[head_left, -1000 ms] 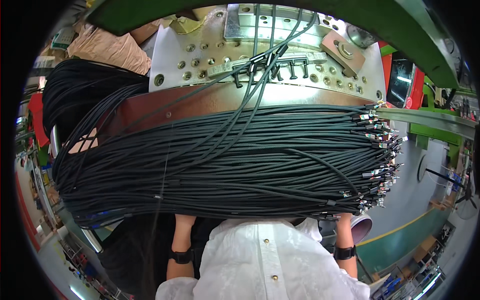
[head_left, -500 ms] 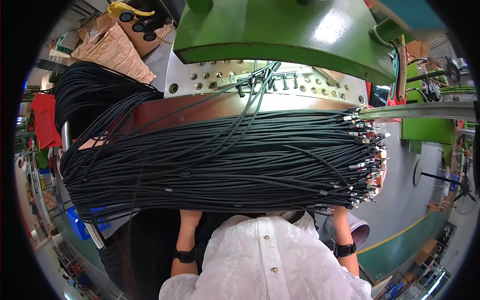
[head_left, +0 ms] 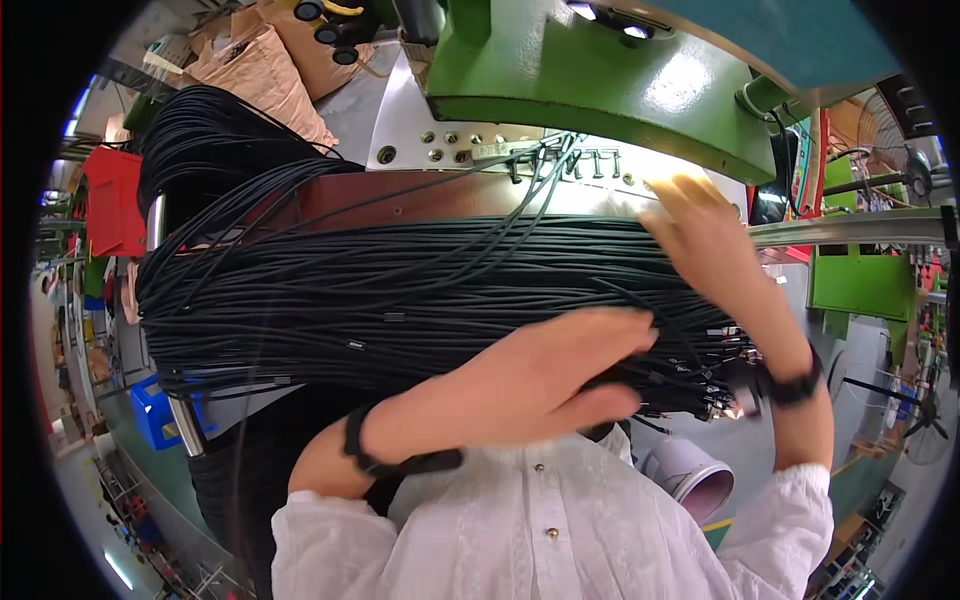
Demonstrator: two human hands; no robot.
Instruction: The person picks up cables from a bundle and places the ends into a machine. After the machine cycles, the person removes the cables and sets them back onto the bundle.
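A thick bundle of black cables (head_left: 430, 260) lies across in front of me, its metal-tipped connector ends (head_left: 725, 345) gathered at the right. Over the bundle's near right part, my left hand (head_left: 545, 375) is stretched out with the thumb apart, holding nothing visible. My right hand (head_left: 705, 225) reaches past the bundle to the right side of a drilled metal plate (head_left: 405, 125), its fingers extended and blurred. A few loose cables (head_left: 535, 190) run up to a small fixture (head_left: 492, 151) with black pegs on that plate.
A green machine body (head_left: 590, 95) overhangs the plate. More cable (head_left: 215, 130) is heaped at the far left, near a red bin (head_left: 112, 200). Below sit a blue bin (head_left: 155, 425) and a grey bucket (head_left: 690, 470). A metal rail (head_left: 850, 230) extends at the right.
Both hands have come up from below the near edge of the bundle. The left has moved right over the cables; the right has moved up to the plate. The view has shifted slightly.
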